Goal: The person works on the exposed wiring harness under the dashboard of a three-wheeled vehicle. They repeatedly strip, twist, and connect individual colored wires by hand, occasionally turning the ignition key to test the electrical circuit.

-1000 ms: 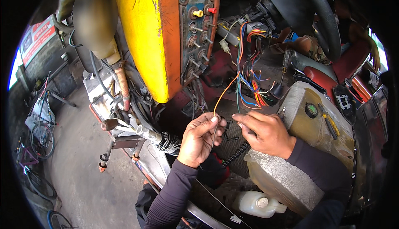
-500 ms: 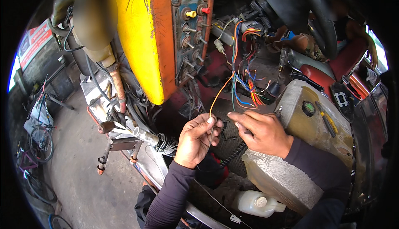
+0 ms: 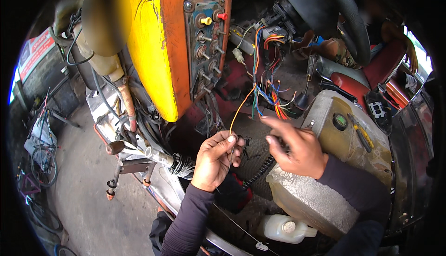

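Observation:
My left hand (image 3: 211,161) pinches the end of a yellow-orange wire (image 3: 239,109) between thumb and fingertips. A thin dark strand runs down through the same fingers. To its right, my right hand (image 3: 301,149) has its index finger stretched out and its thumb apart, with nothing visible between them. That fingertip is close to the lower ends of green and blue wires (image 3: 255,99); whether it touches them I cannot tell. The wires hang in a loose multicoloured bundle (image 3: 278,103) below the steering column (image 3: 287,14), several with free ends.
An orange and yellow panel with a toggle switch plate (image 3: 206,42) stands left of the wires. A worn box-shaped cover (image 3: 320,181) lies at right, with yellow-handled pliers (image 3: 363,137) on it. A whitish plastic jug (image 3: 288,228) sits below. Another person sits beyond the steering wheel (image 3: 348,19).
My right index finger has straightened and come away from the thumb, where the fingers were closer together before. My left hand keeps its pinch on the yellow-orange wire. The view has shifted slightly.

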`<state>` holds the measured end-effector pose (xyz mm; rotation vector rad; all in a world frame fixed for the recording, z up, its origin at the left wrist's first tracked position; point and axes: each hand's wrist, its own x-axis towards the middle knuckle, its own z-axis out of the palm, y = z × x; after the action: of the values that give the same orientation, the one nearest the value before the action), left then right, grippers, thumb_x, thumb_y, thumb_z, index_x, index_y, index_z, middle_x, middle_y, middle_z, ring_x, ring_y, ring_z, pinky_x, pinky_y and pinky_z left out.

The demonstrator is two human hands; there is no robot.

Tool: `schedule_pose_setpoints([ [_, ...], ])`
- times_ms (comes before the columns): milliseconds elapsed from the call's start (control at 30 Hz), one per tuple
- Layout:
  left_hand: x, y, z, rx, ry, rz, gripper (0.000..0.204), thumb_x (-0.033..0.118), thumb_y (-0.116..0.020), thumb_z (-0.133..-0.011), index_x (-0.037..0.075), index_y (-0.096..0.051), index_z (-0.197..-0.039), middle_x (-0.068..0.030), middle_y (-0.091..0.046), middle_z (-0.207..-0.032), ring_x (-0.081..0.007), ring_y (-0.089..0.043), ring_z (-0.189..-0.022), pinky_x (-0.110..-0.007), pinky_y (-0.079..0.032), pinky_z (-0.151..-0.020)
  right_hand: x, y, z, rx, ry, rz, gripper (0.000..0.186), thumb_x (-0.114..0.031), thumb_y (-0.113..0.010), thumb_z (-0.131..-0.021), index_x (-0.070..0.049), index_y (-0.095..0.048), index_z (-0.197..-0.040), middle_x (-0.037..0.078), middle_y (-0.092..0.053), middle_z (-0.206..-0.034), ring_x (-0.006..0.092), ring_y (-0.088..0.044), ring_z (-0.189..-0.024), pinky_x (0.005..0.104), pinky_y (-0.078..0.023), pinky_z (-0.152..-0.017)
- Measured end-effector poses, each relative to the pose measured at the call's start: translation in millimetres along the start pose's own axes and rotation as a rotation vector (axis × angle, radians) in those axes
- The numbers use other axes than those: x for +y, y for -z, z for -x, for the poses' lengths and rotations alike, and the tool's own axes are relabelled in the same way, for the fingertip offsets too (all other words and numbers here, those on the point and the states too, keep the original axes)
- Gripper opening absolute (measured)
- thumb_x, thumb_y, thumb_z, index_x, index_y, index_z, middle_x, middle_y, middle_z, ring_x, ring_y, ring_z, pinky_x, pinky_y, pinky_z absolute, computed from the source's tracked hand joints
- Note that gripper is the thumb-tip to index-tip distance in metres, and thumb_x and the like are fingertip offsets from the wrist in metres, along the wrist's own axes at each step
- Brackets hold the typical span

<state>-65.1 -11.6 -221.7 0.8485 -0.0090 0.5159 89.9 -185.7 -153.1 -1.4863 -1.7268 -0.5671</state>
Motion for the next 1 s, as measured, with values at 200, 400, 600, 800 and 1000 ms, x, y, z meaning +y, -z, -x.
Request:
schedule_pose_setpoints([
  [200,1.6,3.3,0.6,-0.004,-0.014,0.011,0.016,0.011,-0.061,-0.106,-0.003,-0.065,-0.112,-0.0101,-0.073,-0.103,-0.0112,-0.067,-0.078,-0.027,-0.057,-0.063,0.8,42.3,-11.2,0.019,-0.143,0.122,0.023,0.000,-0.073,-0.088,0.000,-0.069,-0.110,0.017,-0.074,-0.094,0.0334,-0.076,-0.080,0.0383,-0.060,-0.069],
  [400,-0.5,1.3,0.8,-0.002,0.006,0.005,0.015,0.012,-0.062,-0.105,-0.003,-0.066,-0.110,-0.0098,-0.073,-0.103,-0.0111,-0.067,-0.078,-0.027,-0.058,-0.063,11.0,24.5,-6.3,-0.117,-0.084,-0.026,0.031,-0.001,-0.072,-0.090,-0.007,-0.073,-0.121,0.013,-0.075,-0.100,0.0325,-0.075,-0.087,0.0403,-0.060,-0.074],
  [600,-1.6,-6.2,0.9,-0.010,0.034,-0.007,0.014,0.011,-0.064,-0.105,-0.002,-0.066,-0.111,-0.0086,-0.073,-0.102,-0.0111,-0.067,-0.078,-0.027,-0.058,-0.063,11.9,2.2,-7.6,-0.188,0.023,-0.074,0.032,-0.003,-0.072,-0.092,-0.008,-0.073,-0.124,0.013,-0.077,-0.102,0.0311,-0.076,-0.086,0.0399,-0.061,-0.073],
  [800,-0.6,-9.9,0.5,0.013,0.048,-0.017,0.013,0.011,-0.064,-0.105,-0.001,-0.067,-0.110,-0.0074,-0.073,-0.099,-0.0107,-0.067,-0.077,-0.027,-0.058,-0.063,1.0,0.6,-6.3,-0.226,-0.297,-0.299,0.036,0.000,-0.068,-0.095,-0.005,-0.062,-0.131,0.013,-0.077,-0.096,0.0278,-0.079,-0.088,0.0381,-0.062,-0.075],
  [1000,3.7,2.6,2.0,0.026,0.004,-0.018,0.013,0.010,-0.064,-0.105,-0.001,-0.067,-0.110,-0.0083,-0.073,-0.099,-0.0109,-0.067,-0.077,-0.027,-0.058,-0.064,6.9,19.7,5.4,-0.045,-0.278,-0.193,0.032,0.004,-0.066,-0.095,-0.001,-0.063,-0.126,0.013,-0.074,-0.100,0.0211,-0.074,-0.079,0.0318,-0.058,-0.071],
])
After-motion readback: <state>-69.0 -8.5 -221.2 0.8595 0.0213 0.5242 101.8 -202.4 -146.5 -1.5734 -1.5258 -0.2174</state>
